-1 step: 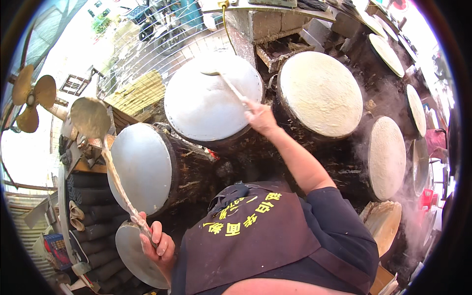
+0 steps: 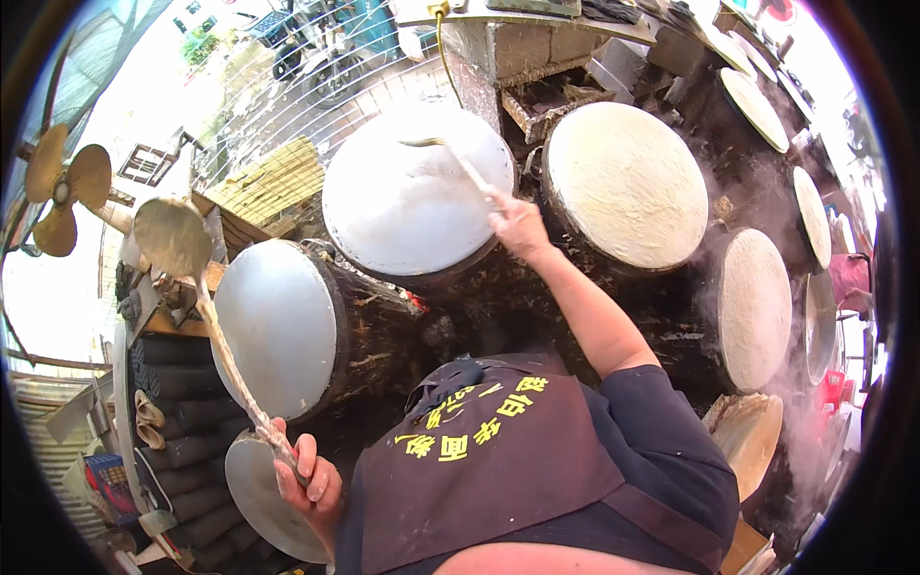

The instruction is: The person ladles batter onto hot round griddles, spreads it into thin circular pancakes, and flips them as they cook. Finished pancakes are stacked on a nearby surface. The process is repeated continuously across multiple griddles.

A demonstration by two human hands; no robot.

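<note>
Closed around its handle, my left hand [image 2: 309, 477] holds up a long-handled ladle [image 2: 171, 236]; its round metal head is at the upper left and pale residue coats the handle. My right hand [image 2: 520, 230] grips a thin pale-handled spreader [image 2: 468, 172]. The spreader's small, dark, curved head rests on or just above the middle round griddle [image 2: 402, 216], whose top is smooth and whitish. To the right, another round griddle [image 2: 628, 182] carries a rough, cream-coloured layer. A greyish, bare-looking round griddle [image 2: 278, 326] stands at the left, near the ladle.
More round griddles curve away at the right, including a coated one [image 2: 755, 311] amid steam. A lower-left metal disc [image 2: 264, 503] sits by my left forearm. At the far left is a fan [image 2: 63, 190]. Wire fencing and a motorbike [image 2: 331, 77] are beyond.
My right hand and the spreader have shifted slightly to the right across the middle griddle. The left hand and its ladle have barely moved.
</note>
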